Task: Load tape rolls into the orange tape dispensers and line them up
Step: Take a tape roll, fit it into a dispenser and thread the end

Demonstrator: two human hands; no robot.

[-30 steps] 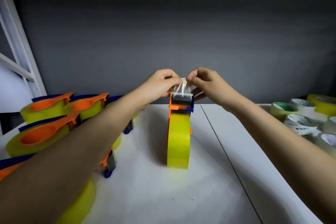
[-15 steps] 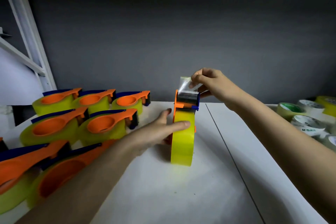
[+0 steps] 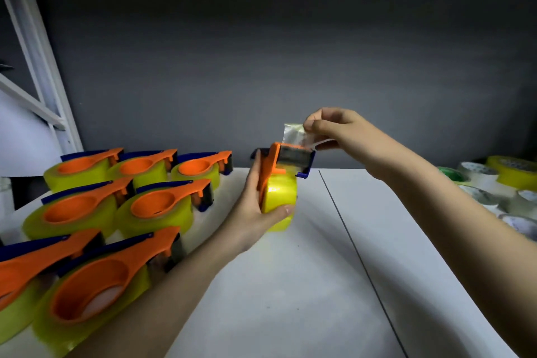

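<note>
An orange tape dispenser [image 3: 274,161] loaded with a yellow tape roll [image 3: 281,195] stands upright near the middle of the white table [image 3: 290,299]. My left hand [image 3: 255,209] grips the roll from the left side, thumb across its front. My right hand [image 3: 337,131] pinches the clear loose tape end [image 3: 293,134] just above the dispenser's blade. Several loaded orange dispensers [image 3: 157,203] lie flat in rows at the left.
Several loose tape rolls [image 3: 476,173], white, green and yellow, are piled at the right edge. A seam [image 3: 357,250] runs across the tabletop. A white frame [image 3: 37,67] leans at the far left before a dark wall.
My left hand left the tape end, dropped to the roll and now grips it. The dispenser has tilted and lifted slightly leftward. My right hand keeps pinching the tape end, now pulled up and right.
</note>
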